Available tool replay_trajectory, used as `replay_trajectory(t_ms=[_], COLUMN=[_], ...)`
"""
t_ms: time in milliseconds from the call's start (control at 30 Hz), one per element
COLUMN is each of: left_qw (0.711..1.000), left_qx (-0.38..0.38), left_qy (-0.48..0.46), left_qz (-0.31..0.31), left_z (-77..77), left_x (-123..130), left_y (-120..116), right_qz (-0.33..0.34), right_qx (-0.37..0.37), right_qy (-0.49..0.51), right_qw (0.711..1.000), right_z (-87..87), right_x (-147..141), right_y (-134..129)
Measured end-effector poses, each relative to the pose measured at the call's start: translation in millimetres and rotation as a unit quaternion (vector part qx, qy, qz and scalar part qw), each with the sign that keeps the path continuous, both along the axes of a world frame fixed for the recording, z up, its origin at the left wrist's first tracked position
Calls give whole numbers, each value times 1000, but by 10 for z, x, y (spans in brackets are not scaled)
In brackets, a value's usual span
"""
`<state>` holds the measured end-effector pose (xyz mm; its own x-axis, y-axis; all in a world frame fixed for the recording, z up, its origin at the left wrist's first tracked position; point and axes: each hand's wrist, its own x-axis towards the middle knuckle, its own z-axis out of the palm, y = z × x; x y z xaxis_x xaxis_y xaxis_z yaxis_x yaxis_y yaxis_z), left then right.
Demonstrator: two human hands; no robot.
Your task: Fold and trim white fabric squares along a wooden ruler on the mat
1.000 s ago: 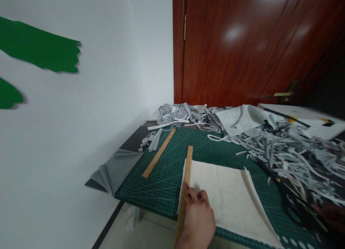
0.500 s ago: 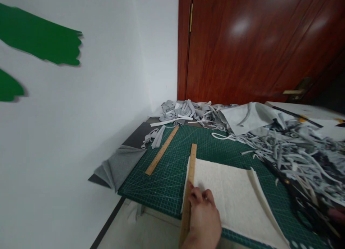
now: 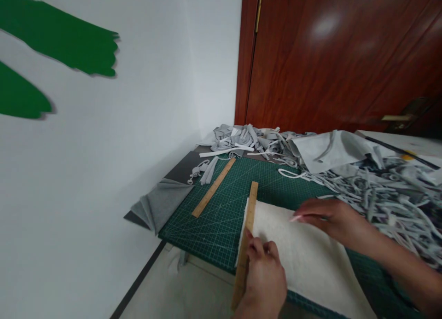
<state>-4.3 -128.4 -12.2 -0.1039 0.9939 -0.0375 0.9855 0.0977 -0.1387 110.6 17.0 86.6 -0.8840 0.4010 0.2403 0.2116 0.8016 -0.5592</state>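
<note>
Cream cloth (image 3: pixel 300 259) under the ruler (image 3: pixel 252 199), both hands over it

Since half a second ago, the right hand (image 3: pixel 329 217) has come from the near right edge to above the cloth's far edge, fingertips pinched together on a small pale piece (image 3: pixel 296 218). The left hand (image 3: pixel 264 270) matches before: bent fingers slightly apart, pressing the wooden ruler along the cloth's left edge on the green mat (image 3: pixel 216 236). That leaves the ruler steadied and the pale piece apparently ready for use over the cloth.
</note>
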Motion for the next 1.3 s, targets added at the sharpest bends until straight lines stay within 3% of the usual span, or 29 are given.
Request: replay_trajectory(t_ms=[67, 167, 300, 500, 633, 967, 1300], left_qw=[1000, 1000, 1000, 1000, 1000, 999, 1000], left_qx=[0, -1, -12, -22, -15, 25, 12], left_qy=[-4, -1, -1, 2, 5, -12, -9], left_qz=[3, 16, 21, 7, 15, 17, 11], left_z=[2, -14, -66, -80, -83, -115, -89], left_x=[2, 11, 27, 43, 52, 58, 44], left_y=[3, 7, 11, 20, 27, 17, 8], right_qz=[88, 206, 277, 329, 312, 327, 358], right_qx=[-56, -68, -43, -61, -4, 43, 28], right_qy=[-19, -44, -103, -128, -131, -177, -169], right_qw=[994, 975, 954, 934, 941, 928, 918], right_z=[-86, -320, -556, -563, -513, -541, -610], right_x=[-435, -1066, -1442, -1375, -1361, -1454, -1494], right_y=[-92, -193, -156, -75, -183, -243, -253])
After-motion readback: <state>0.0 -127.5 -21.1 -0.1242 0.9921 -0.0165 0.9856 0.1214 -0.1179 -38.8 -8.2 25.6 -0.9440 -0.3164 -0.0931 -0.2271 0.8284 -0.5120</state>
